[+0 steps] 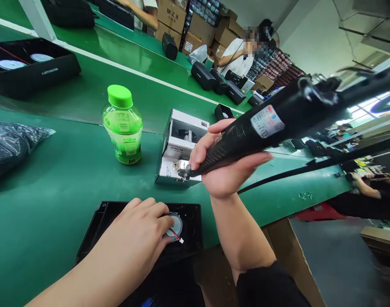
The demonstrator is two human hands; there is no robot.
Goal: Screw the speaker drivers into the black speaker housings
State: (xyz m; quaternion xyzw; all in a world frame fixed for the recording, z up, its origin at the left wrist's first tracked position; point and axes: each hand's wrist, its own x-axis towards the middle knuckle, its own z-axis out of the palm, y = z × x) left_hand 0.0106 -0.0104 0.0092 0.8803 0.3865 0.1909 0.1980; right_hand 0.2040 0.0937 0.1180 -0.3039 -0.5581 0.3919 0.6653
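My right hand is wrapped round a black electric screwdriver with a white label, its cable end tilted up to the right. The screwdriver's lower end is at the front of a white and black screw feeder marked WEIXIN; whether the tip touches it is hard to tell. Below, my left hand grips a round speaker driver between thumb and fingers. A red and black wire with a small white plug hangs from the driver. It sits in an open black speaker housing on the green table.
A bottle with a green cap stands left of the feeder. At far left are a plastic bag of dark parts and another black housing with two speakers. Small screws lie at right. Co-workers and black speakers are beyond.
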